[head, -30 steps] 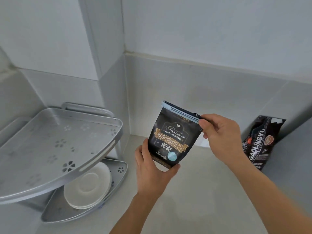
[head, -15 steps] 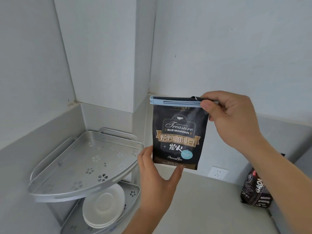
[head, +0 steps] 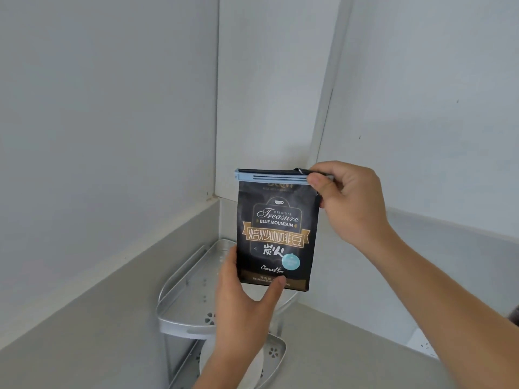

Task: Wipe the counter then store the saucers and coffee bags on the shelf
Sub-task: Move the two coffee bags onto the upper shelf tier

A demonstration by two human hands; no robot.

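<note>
A black coffee bag (head: pixel 276 231) with gold lettering hangs upright above the corner shelf, sealed along its top by a pale blue clip (head: pixel 269 175). My right hand (head: pixel 348 200) pinches the clip's right end. My left hand (head: pixel 244 301) grips the bag's bottom edge from below, thumb on the front. Under the bag stands a two-tier silver corner shelf (head: pixel 179 304). White saucers (head: pixel 259 366) lie on its lower tier, mostly hidden by my left forearm.
The shelf fills the counter corner between white walls, with a square pillar (head: pixel 269 94) behind it. Grey counter (head: pixel 351 357) spreads to the right. A wall socket (head: pixel 424 343) shows at lower right, and a dark sliver of another bag (head: pixel 515 315) at the right edge.
Both hands have lifted the coffee bag and carried it left, over the shelf's upper tier. The view has swung up and left, pushing the second bag almost out of sight.
</note>
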